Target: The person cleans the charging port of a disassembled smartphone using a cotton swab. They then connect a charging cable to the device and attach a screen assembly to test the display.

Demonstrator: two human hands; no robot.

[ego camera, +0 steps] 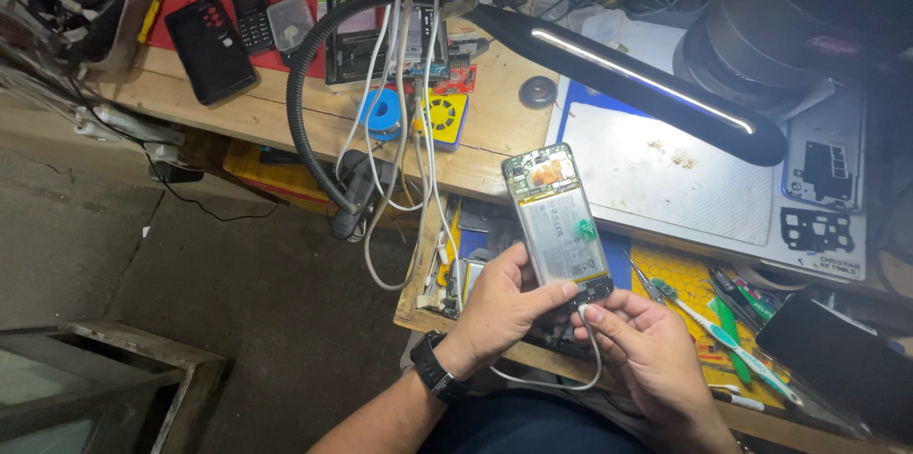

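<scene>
Left hand [499, 307], watch on wrist, grips the lower edge of an opened phone [556, 221] held upright above the open drawer [666, 288], while right hand [647, 349] pinches a white cable [590, 359] at its bottom port.

Left hand [499, 307] curled, thumb over fingers in a closed grip, wrist bent inward. Right hand [642, 345] just beside it, fingertips pinched shut, nearly touching the left thumb.

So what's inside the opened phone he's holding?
The phone, back cover off, shows a large silver battery with a green tab and a circuit board above. Its bottom end is covered by the left hand and right hand.
</scene>
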